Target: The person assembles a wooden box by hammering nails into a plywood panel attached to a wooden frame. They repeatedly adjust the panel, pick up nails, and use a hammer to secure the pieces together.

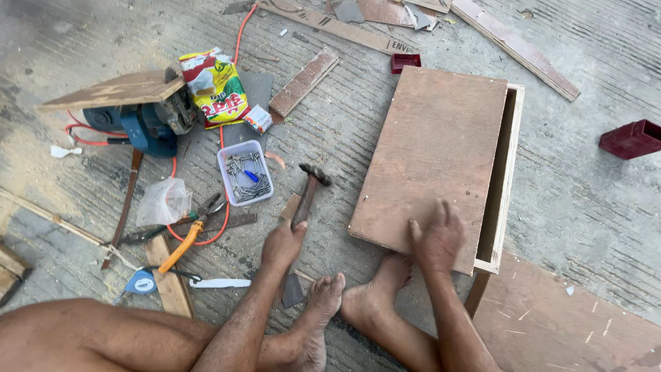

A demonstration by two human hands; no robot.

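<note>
A seated person's left hand (282, 244) clamps a hammer (306, 193) over the concrete floor (592, 207); the right hand (435, 238) presses flat, fingers spread, on a plywood panel (430, 151) covering a wooden box frame (506, 179).

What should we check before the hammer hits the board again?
1. Left hand has a full grip on the hammer: ok.
2. Right hand presses the plywood board flat: ok.
3. Board lined up on the wooden frame: not ok, it sits askew.
4. Nail set under the right hand: cannot tell.
5. Tub of nails close by: ok.
6. Bare feet away from the board: not ok.
</note>
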